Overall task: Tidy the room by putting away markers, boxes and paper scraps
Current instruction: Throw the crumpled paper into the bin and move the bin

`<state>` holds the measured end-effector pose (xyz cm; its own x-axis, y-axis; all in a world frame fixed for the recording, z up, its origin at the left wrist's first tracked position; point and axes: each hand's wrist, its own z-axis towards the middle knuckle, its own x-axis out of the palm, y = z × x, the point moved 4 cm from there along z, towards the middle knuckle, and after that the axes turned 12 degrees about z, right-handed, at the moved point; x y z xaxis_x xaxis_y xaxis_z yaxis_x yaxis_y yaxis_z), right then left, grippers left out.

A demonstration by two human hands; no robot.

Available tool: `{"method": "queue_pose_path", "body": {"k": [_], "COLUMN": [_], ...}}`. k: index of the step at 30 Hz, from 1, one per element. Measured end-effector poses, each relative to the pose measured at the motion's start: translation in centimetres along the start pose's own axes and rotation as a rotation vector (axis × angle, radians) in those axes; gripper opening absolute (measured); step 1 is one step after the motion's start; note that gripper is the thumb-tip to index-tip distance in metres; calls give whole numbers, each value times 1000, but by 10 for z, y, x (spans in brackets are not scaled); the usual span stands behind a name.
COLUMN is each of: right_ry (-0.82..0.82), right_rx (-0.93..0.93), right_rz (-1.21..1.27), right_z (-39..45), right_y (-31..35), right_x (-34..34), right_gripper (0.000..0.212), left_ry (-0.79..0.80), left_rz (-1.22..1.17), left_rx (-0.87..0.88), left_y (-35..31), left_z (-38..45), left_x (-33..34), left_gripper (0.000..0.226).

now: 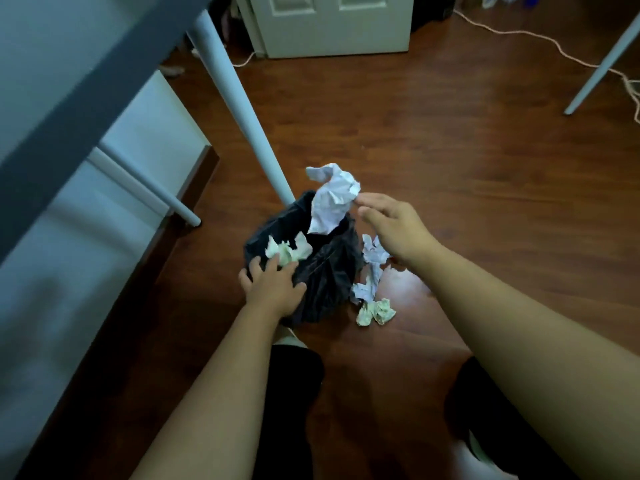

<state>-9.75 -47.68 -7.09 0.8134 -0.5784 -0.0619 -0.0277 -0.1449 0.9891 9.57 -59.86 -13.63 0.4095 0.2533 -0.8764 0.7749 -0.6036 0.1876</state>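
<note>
A bin lined with a black bag stands on the wooden floor. My left hand grips the bag's near rim, its fingertips touching a greenish paper wad lying in the opening. A large crumpled white paper hangs over the bin's far rim, just at the fingertips of my right hand, whose fingers are spread. On the floor to the right of the bin lie white paper scraps and a greenish crumpled scrap.
A white table leg slants down right behind the bin, with the table's dark edge overhead at left. A white door is at the back, a white cable trails across the floor, and another leg stands far right.
</note>
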Motion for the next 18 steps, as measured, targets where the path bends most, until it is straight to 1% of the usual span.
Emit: {"method": "queue_pose_path", "body": {"k": [1,2,4,5,6,7,8,10,11,13,15,16,18], "right_ry": [33,63,109,127,124,87,27,-131,-221,-335,-351,-348,-301], "right_rx": [-8,3,94,141,183,230,282,406,489,630,677,690,717], "right_rz": [8,9,4,-2,-18,-15,-15,11,22,6,-82,-174,-349], "right_z": [0,1,3,3,2,1,-1,-8,-12,-17,-18,-15,-6], "right_y": [1,-2,-20,-31,-43,-59,-71,-102,-118,-151,-176,-191,-218], "right_x": [11,19,25,24,18,9,-3,-35,-53,-89,-118,-131,-151], "right_gripper": [35,38,45,47,47,47,47,39,34,41,38,36,39], "left_ry": [-25,-97,-270,-329,-356,-352,-327,-209,-119,93,294,359,396], "left_rz": [-30,-75,-163,-188,-188,-170,-147,-108,-92,-57,-37,-47,-62], "left_rx": [-17,-40,-71,-48,10,95,188,331,369,391,371,361,361], "left_y": [2,1,-9,-17,-29,-42,-55,-78,-87,-103,-117,-125,-140], "left_z": [-5,-12,-29,-38,-44,-49,-52,-50,-45,-32,-16,-8,11], "left_x": [4,7,11,15,21,30,40,63,76,100,122,131,147], "left_gripper": [47,42,34,31,30,30,30,33,35,43,49,50,54]}}
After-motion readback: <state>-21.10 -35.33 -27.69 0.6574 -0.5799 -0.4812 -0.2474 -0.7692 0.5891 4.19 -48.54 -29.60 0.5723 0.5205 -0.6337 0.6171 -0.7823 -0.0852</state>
